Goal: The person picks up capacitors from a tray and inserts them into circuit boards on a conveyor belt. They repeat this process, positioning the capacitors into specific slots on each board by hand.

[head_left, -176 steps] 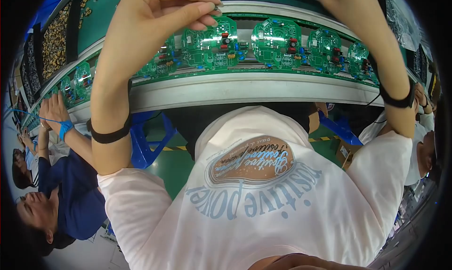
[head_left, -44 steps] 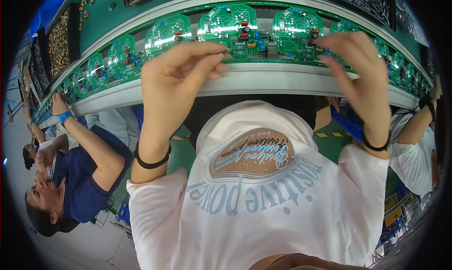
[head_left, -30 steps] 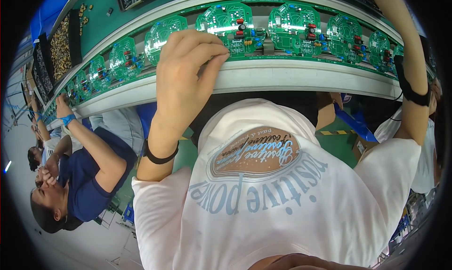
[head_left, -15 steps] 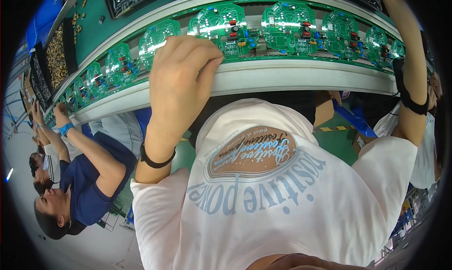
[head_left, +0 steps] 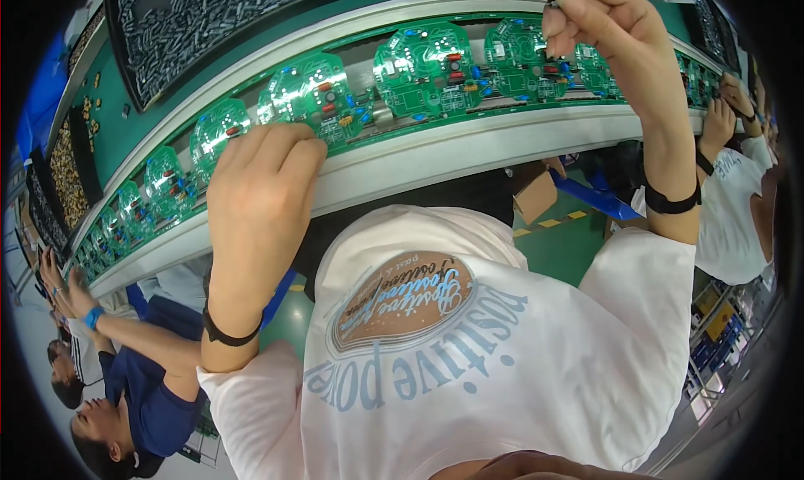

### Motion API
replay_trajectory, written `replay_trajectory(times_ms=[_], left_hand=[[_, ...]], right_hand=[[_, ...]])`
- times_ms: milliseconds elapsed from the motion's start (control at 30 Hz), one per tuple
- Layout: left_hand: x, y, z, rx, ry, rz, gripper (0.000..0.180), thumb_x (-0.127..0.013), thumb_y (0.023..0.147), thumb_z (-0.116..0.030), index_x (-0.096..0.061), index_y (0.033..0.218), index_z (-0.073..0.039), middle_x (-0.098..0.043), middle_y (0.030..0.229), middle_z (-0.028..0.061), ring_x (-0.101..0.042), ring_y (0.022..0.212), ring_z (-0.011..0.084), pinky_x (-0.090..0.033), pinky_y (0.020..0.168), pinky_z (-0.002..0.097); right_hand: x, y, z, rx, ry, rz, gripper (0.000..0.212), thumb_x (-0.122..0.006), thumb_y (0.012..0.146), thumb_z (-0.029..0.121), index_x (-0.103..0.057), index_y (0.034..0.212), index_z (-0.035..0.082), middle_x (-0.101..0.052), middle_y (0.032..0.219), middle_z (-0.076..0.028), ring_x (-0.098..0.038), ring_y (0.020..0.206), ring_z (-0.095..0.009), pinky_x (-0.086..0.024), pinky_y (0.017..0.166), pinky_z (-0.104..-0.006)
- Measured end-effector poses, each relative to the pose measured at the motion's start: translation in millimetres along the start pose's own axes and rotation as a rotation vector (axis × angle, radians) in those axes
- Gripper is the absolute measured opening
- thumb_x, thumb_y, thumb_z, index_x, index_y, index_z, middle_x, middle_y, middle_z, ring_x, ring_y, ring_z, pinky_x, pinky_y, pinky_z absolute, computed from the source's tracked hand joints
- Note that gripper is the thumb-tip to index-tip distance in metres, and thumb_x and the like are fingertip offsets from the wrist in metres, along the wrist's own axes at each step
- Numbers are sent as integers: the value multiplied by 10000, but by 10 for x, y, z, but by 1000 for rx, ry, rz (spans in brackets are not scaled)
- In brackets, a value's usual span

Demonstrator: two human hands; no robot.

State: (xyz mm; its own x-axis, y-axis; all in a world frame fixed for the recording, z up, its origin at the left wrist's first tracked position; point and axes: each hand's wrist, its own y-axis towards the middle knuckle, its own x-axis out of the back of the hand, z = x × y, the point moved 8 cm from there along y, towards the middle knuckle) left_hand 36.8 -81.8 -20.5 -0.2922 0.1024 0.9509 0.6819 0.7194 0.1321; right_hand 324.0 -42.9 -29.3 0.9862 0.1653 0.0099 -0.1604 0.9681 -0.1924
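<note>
A row of green circuit boards (head_left: pixel 425 71) with red, black and blue parts runs along the rail in front of me. My left hand (head_left: pixel 266 191) is curled over the near rail (head_left: pixel 402 152), beside a board (head_left: pixel 306 95). Its fingers are bent together, and the fingertips are hidden under the hand. Raised above the boards to the right, my right hand (head_left: pixel 610 49) pinches a small dark electronic component (head_left: pixel 550 2) between thumb and forefinger. The other fingers curl loosely. A board (head_left: pixel 515 57) lies below and left of that hand.
A black tray (head_left: pixel 138 90) heaped with small grey cylindrical parts stands beyond the rail. At the far left is a bin of yellowish parts (head_left: pixel 65 157). Co-workers' hands reach to the line at left (head_left: pixel 77 294) and right (head_left: pixel 718 120). A cardboard box (head_left: pixel 534 193) stands below the rail.
My right hand has come back from the tray area at the upper right and now shows a pinched component. The view has shifted; my left hand stays curled at the rail.
</note>
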Motion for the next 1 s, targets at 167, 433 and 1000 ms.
replay_trajectory(times_ms=[167,433,1000], left_hand=[[-15,82,-82,-69,69,80,141,-732,804,-62,-678,935,-64,-679,960,53,-649,902,270,-506,778,384],[219,708,-141,-143,-21,91,184,-750,853,-68,-729,1036,-64,-718,986,104,-676,907,331,-534,788,396],[-185,2352,-323,-288,80,-210,180,-808,802,-163,-728,780,-4,-712,835,231,-718,866,389,-574,777,467]], right_hand=[[-3,-98,-56,-30,75,-35,152,-632,1020,40,-668,1130,-59,-753,952,-129,-756,818,-191,-627,752,-285],[-73,-178,-117,-23,25,-117,112,-664,968,-33,-683,1078,-47,-742,982,-126,-749,862,-215,-606,790,-290],[-448,-84,-80,1125,-242,97,143,-741,836,-53,-681,955,-2,-650,996,-128,-659,906,-325,-531,773,-375]])
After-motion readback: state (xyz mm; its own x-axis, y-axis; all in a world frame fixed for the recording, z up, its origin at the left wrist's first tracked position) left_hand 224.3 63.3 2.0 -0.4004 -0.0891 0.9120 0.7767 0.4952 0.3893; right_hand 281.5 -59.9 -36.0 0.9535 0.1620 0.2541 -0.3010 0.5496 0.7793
